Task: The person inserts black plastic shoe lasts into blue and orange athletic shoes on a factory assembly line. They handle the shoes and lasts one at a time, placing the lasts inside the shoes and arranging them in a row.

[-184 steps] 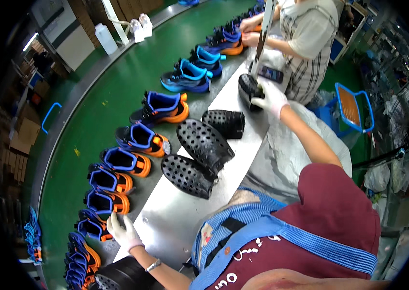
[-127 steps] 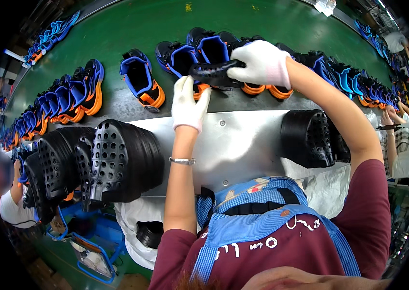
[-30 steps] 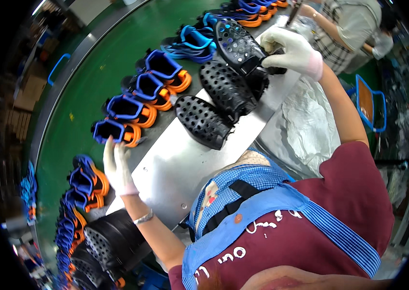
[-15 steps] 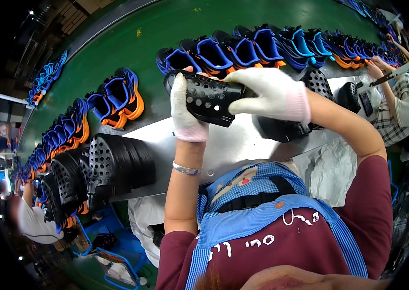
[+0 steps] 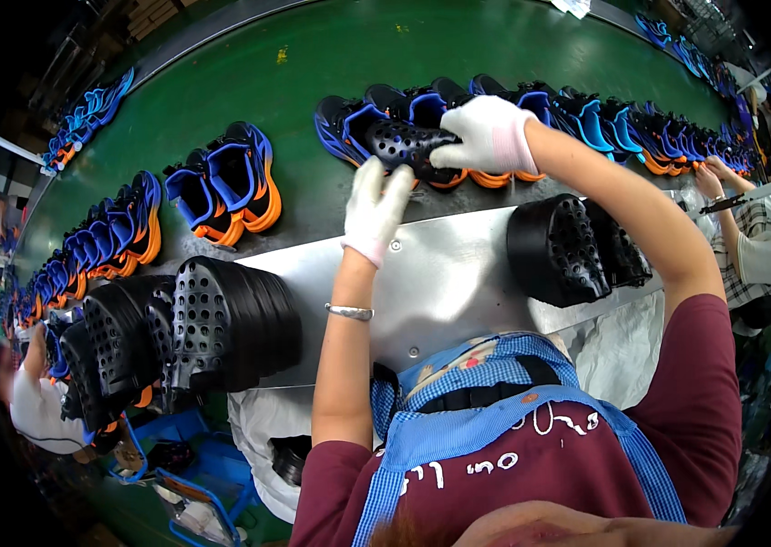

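Observation:
In my white-gloved right hand (image 5: 488, 137) is the right end of a black perforated plastic shoe tree (image 5: 401, 144), fingers over its top and thumb below. The shoe tree lies tilted over the openings of black-and-blue sneakers (image 5: 338, 123) with orange soles, in the row across the belt. I cannot tell how far it reaches into a shoe. My left hand (image 5: 376, 210), also gloved in white, is just below the shoe tree's left part. Its fingers are apart and hold nothing.
A metal ledge (image 5: 376, 301) runs before me. Stacked black shoe trees stand on it at left (image 5: 231, 319) and right (image 5: 554, 251). Beyond lies a green belt (image 5: 313, 64) with a sneaker pair (image 5: 238, 187) and a longer row (image 5: 130, 232) leftward. A co-worker (image 5: 750, 228) is at far right.
The shoe tree moved from above the ledge to the sneakers, tilting over. My left hand let go of it and drew slightly down; my right hand moved along with it.

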Motion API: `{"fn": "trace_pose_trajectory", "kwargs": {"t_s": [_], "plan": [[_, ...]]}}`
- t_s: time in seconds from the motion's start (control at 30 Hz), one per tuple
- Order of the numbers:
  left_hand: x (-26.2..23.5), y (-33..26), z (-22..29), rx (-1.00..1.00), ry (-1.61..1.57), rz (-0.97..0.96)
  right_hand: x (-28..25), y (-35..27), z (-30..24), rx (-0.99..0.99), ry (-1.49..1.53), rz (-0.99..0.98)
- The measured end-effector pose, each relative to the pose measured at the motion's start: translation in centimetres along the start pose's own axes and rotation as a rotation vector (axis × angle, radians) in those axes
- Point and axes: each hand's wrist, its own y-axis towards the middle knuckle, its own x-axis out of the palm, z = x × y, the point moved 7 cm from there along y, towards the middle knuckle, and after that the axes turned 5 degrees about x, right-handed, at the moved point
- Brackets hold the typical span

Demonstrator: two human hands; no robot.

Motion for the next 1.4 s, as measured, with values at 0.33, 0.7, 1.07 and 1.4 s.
{"fn": "trace_pose_trajectory", "kwargs": {"t_s": [0.33, 0.7, 1.07, 1.4], "plan": [[0.2, 0.7, -0.6, 0.117, 0.494, 0.011, 2.1, 10.3, -4.2, 0.037, -0.264, -0.178], [1.9, 6.0, -7.3, -0.312, 0.696, -0.485, 7.4, 13.9, -6.3, 0.059, -0.109, -0.239], [2.3, 5.8, -5.4, -0.332, 0.798, -0.523, 7.3, 13.5, -5.8, 0.010, 0.129, -0.217], [-3.2, 4.2, -4.2, -0.035, 0.804, -0.189, -6.9, -7.7, 4.2, 0.088, 0.040, 0.198]]}}
